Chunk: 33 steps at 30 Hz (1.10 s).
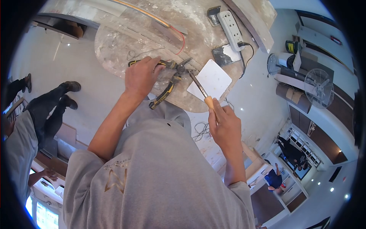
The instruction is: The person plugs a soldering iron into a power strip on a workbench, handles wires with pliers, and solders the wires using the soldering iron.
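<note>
Stained worktable (108, 49), left hand (142, 76) gripping pliers (166, 91), right hand (225, 125) angled inward, clasping slim tool (208, 100)

I observe black-and-yellow pliers (180, 69), handles spread; a wooden-handled metal tool (208, 100) slants, tip near their jaws.

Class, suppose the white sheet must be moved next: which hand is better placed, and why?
Right, most likely. The right hand is nearer the sheet, and its tool passes over it. The left hand is farther off, gripping the pliers. Neither is free, so the tool may need laying down first.
</note>
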Each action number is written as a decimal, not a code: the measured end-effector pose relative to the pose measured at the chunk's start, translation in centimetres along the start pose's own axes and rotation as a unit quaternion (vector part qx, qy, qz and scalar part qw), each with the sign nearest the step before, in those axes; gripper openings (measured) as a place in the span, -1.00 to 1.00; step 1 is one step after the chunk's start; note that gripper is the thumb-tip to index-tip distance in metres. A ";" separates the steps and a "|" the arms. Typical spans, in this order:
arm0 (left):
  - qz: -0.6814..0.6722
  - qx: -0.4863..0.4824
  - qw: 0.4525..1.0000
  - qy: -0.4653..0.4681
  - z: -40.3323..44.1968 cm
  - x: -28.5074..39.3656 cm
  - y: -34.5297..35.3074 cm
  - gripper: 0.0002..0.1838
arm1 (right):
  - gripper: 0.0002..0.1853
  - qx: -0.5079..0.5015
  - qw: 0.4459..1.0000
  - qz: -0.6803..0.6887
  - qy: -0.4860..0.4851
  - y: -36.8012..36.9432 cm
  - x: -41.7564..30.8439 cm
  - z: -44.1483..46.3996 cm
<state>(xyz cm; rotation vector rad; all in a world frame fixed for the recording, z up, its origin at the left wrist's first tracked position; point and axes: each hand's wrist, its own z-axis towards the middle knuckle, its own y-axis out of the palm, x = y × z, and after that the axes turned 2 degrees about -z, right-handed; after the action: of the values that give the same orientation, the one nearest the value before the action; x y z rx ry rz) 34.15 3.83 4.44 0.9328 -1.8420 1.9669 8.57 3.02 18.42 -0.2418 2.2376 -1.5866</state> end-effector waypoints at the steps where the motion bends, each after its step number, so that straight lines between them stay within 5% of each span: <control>1: 0.000 -0.001 1.000 -0.001 0.0 0.0 0.0 -0.68 | -0.63 -0.008 1.000 0.015 0.004 -0.2 0.2 -0.1; 6: -0.002 0.004 1.000 0.001 0.0 0.1 0.0 -0.68 | -0.71 -0.017 0.994 0.109 0.013 -0.5 0.5 0.5; 9: -0.003 0.002 1.000 -0.001 0.0 0.1 -0.1 -0.69 | -0.71 -0.109 0.978 0.169 0.056 0.1 1.3 0.5; 12: -0.007 0.009 1.000 0.001 -0.1 0.0 -0.1 -0.69 | -0.60 -0.187 0.905 0.310 0.222 -1.7 1.0 0.1; 15: -0.011 0.022 1.000 0.016 -0.1 -0.1 0.2 -0.69 | -0.61 -0.207 0.875 0.380 0.216 -0.6 2.0 0.7; 24: -0.036 0.001 0.999 0.024 -0.1 -0.5 0.0 -0.67 | -0.70 -0.214 0.868 0.360 0.267 -0.2 1.8 1.0; 29: -0.132 0.041 0.986 0.096 -2.4 0.4 0.3 -0.64 | -0.75 -0.157 0.929 0.264 0.209 0.5 1.9 0.4; 33: -0.093 -0.104 0.990 0.036 -4.5 2.1 1.3 -0.66 | -0.80 -0.121 0.975 0.109 0.149 0.1 0.7 0.5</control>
<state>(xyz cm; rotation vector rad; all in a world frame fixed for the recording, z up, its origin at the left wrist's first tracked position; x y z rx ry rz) 30.68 7.52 4.87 0.9206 -1.8065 1.6426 8.10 2.40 18.05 0.1873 2.5833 -1.3057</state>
